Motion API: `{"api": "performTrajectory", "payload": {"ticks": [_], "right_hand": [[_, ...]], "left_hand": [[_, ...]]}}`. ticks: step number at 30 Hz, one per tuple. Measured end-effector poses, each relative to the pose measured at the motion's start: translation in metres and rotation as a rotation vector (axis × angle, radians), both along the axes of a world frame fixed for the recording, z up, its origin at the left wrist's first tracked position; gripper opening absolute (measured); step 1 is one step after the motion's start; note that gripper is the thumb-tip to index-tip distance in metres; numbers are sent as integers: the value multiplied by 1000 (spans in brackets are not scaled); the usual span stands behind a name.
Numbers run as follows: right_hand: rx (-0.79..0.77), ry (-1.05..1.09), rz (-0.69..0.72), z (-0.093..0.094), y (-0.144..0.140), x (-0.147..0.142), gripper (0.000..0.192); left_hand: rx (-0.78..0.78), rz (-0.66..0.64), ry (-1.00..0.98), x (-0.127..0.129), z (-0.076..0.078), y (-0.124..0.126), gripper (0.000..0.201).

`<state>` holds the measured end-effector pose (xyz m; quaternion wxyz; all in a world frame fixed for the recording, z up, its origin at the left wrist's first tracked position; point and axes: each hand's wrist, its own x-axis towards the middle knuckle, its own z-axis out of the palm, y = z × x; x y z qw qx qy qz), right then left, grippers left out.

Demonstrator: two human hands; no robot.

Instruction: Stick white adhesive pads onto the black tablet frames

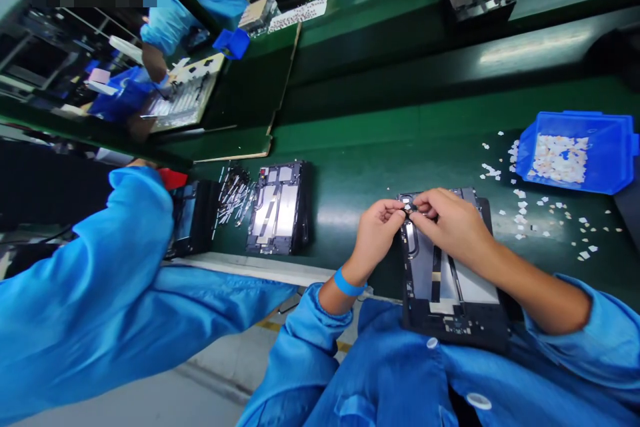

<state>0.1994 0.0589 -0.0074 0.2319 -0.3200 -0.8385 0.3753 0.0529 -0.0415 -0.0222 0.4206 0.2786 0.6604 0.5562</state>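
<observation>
2 hands: small flat part (pixel 409 207) pinched between left hand (pixel 376 232) and right hand (pixel 453 221) fingertips, above rectangular metal frame (pixel 450 293) on matte green table (pixel 360 180).

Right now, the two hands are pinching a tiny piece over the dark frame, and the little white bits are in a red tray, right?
Not quite: the head view shows a blue tray holding the white bits. The left hand and right hand do pinch a tiny piece over the dark frame.
</observation>
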Motion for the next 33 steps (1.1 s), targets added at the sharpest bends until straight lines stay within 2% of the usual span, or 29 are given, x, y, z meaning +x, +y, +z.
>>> {"api": "performTrajectory", "payload": {"ticks": [4,7,11,16,20,26,31,33], "right_hand": [[64,31,23,-2,-5,2,12],[120,58,-20,-9,-5,-1,11],[257,31,-31,-16,-7,-2,13],[405,-13,50,-12,-12,3,25],[428,7,122,-11,-8,4,27],[416,13,131,-16,-1,4,26],[486,-84,-2,-12,-7,-6,25],[501,-146,-24,-6,-1,-1,27]], "left_hand": [[27,4,-21,4,-1,-2,12],[77,24,29,8,-3,-3,10],[144,58,283,12,-6,-3,4],[168,41,664,11,-2,-8,12],[170,1,798,7,2,-13,16],[113,-13,640,5,6,-14,20],[70,18,345,6,6,-10,23],[55,31,217,5,5,-7,23]]}}
